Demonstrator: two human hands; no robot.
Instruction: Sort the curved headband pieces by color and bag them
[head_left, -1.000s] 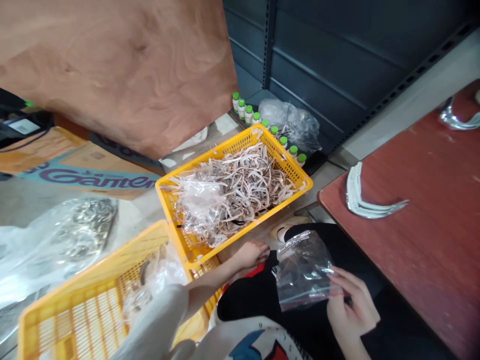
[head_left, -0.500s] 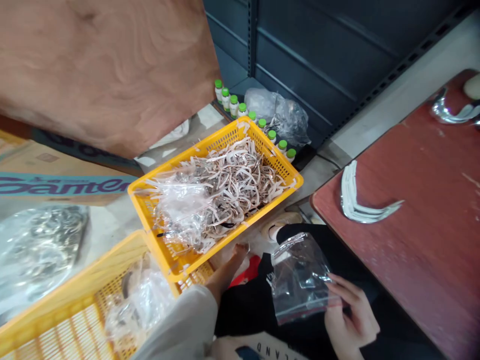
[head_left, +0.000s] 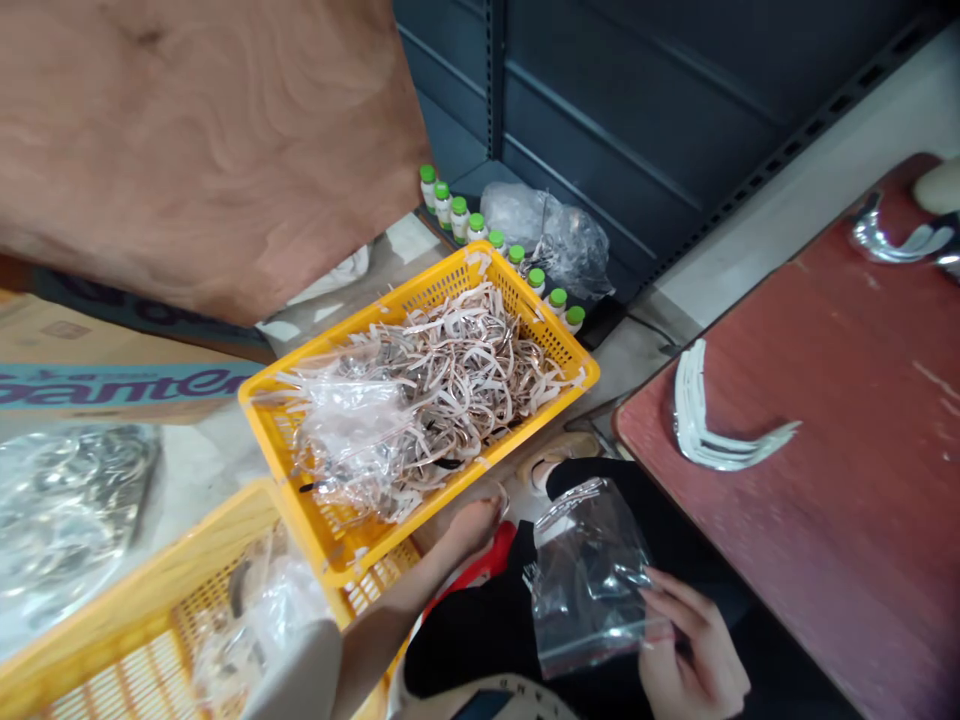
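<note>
My right hand [head_left: 691, 640] pinches the edge of a clear plastic zip bag [head_left: 589, 580] with a red strip along its lower edge. The bag lies over my dark-clothed lap; a silvery bundle shows at its upper end. My left hand [head_left: 474, 525] is just outside the near rim of a yellow basket [head_left: 420, 545]. Its fingers are closed, and a thin, curved pale strip [head_left: 502, 495] shows at their tips. Inside the basket is a tangled heap of thin white and metallic strips [head_left: 480, 370], with clear plastic bags [head_left: 352, 410] on its left part.
Curved white-and-chrome pieces [head_left: 712, 430] lie stacked on the reddish table [head_left: 840, 480] at right. A second yellow crate [head_left: 150, 570] holds a plastic bag at lower left. Green-capped bottles [head_left: 459, 218] line the shelf behind. A large bag of shiny pieces [head_left: 67, 530] stands at left.
My left hand has drawn slightly away from the basket's rim, and more of the forearm shows. The view has shifted a little. My right hand keeps hold of the zip bag.
</note>
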